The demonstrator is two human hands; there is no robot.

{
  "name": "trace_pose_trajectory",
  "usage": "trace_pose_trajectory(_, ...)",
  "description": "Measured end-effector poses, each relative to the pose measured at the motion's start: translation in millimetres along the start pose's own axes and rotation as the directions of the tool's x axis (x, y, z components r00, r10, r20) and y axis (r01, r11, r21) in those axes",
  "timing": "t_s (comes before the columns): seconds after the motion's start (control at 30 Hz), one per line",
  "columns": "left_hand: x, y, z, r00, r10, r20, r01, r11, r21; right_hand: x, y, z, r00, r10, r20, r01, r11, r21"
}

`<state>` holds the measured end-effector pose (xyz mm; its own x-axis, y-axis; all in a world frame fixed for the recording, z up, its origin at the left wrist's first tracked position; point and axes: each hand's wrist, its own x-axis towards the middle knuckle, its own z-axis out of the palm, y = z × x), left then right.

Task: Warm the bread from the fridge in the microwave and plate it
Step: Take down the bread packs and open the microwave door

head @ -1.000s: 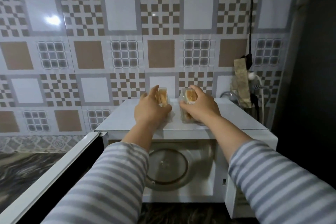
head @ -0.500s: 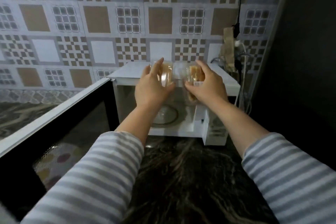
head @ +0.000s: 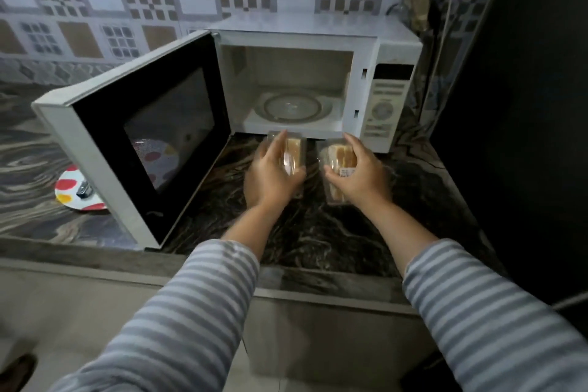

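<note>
Two clear plastic packs of bread are held low over the dark marble counter (head: 318, 232), just in front of the white microwave (head: 394, 51). My left hand (head: 270, 173) grips the left bread pack (head: 294, 153). My right hand (head: 359, 173) grips the right bread pack (head: 342, 154), which has a small label. The microwave door (head: 152, 134) stands wide open to the left. Inside, the glass turntable (head: 294, 106) is bare. A white plate with red and yellow spots (head: 68, 189) lies on the counter behind the open door, partly hidden by it.
A small dark object (head: 83, 190) sits on the spotted plate. The microwave's control panel (head: 385, 105) is on its right. A dark tall surface (head: 525, 105) closes off the right side. Cables (head: 442, 25) hang by the tiled wall behind the microwave.
Both hands have brought the bread packs down from the top of the microwave to just above the counter in front of its open cavity. The camera has tilted down.
</note>
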<state>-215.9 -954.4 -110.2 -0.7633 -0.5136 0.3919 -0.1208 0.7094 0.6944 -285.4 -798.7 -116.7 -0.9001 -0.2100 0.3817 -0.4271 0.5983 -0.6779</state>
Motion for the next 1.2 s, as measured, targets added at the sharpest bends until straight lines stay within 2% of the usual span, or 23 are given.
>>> trace_pose_trajectory(0.2,-21,-40,20,0.995,-0.073,0.070,0.069,0.996,0.048,-26,31,25,0.992,0.096,0.085,-0.095,0.995,-0.024)
trace_pose_trajectory(0.37,-23,-59,28,0.994,-0.062,0.086,0.058,0.997,0.042,-25,41,36,0.992,0.111,0.064,-0.110,0.994,-0.026)
trace_pose_trajectory(0.5,-22,-63,27,0.991,-0.053,0.122,0.046,0.997,0.062,-25,44,35,0.990,0.090,0.112,-0.085,0.995,-0.041)
trace_pose_trajectory(0.57,-23,-65,23,0.987,-0.021,0.156,0.023,1.000,-0.008,-24,42,32,0.976,0.129,0.174,-0.112,0.988,-0.106)
trace_pose_trajectory(0.63,-24,-70,14,0.986,0.018,0.165,0.004,0.991,-0.134,-26,35,28,0.966,0.164,0.198,-0.108,0.957,-0.269)
trace_pose_trajectory(0.67,-25,-75,8,0.985,0.029,0.170,0.000,0.986,-0.166,-29,29,26,0.975,0.125,0.182,-0.058,0.940,-0.335)
trace_pose_trajectory(0.73,-30,-89,-5,0.976,0.040,0.213,-0.005,0.987,-0.163,-37,14,26,0.988,-0.083,0.131,0.127,0.920,-0.371)
trace_pose_trajectory(0.8,-38,-101,-18,0.957,0.054,0.285,-0.024,0.994,-0.110,-47,-2,33,0.948,-0.304,0.090,0.317,0.899,-0.302)
trace_pose_trajectory(0.83,-42,-107,-23,0.946,0.056,0.320,-0.033,0.997,-0.076,-52,-7,39,0.928,-0.362,0.087,0.372,0.899,-0.232)
trace_pose_trajectory(0.9,-48,-111,-28,0.929,0.057,0.367,-0.060,0.998,-0.004,-63,-18,50,0.910,-0.378,0.168,0.395,0.915,-0.084)
trace_pose_trajectory(0.97,-52,-112,-30,0.919,0.053,0.391,-0.091,0.993,0.078,-71,-22,59,0.893,-0.390,0.224,0.403,0.915,-0.018)
trace_pose_trajectory(1.1,-53,-124,-24,0.897,0.139,0.421,-0.240,0.951,0.197,-78,-19,74,0.869,-0.403,0.286,0.406,0.912,0.054)
trace_pose_trajectory(1.2,-51,-132,-18,0.903,0.150,0.403,-0.255,0.941,0.222,-80,-14,83,0.861,-0.432,0.269,0.437,0.898,0.042)
